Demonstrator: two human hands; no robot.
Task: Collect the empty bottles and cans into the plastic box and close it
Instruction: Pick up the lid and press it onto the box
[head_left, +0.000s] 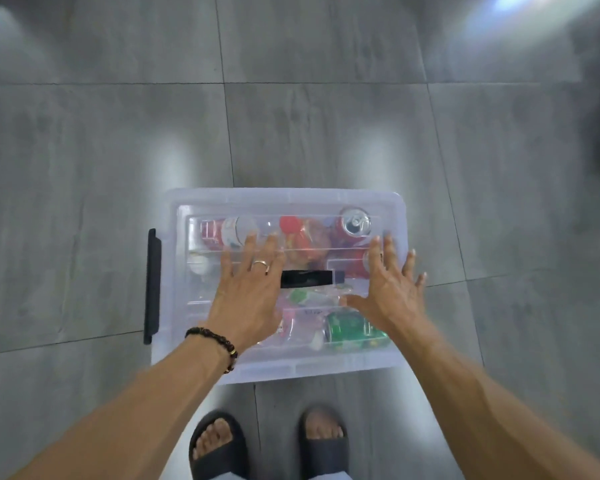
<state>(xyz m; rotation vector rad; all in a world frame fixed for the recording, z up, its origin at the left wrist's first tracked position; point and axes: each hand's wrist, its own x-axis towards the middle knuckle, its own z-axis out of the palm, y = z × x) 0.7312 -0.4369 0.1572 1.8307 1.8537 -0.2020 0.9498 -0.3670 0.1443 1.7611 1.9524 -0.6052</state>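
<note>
Fingers [248, 242] flat and spread, both hands pressing the lid [284, 202] onto the plastic box [274, 370]; next, I reckon, snapping the nine-o'clock latch [152, 285].

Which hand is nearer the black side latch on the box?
Left. The left hand lies flat on the lid close to the black side latch; the right hand presses the lid's far side.

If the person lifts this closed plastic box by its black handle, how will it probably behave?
The plastic box probably lifts easily: it seems to hold only bottles and cans such as the green can. These lie loose, so they may rattle and shift. The lid looks thin and may flex.
</note>
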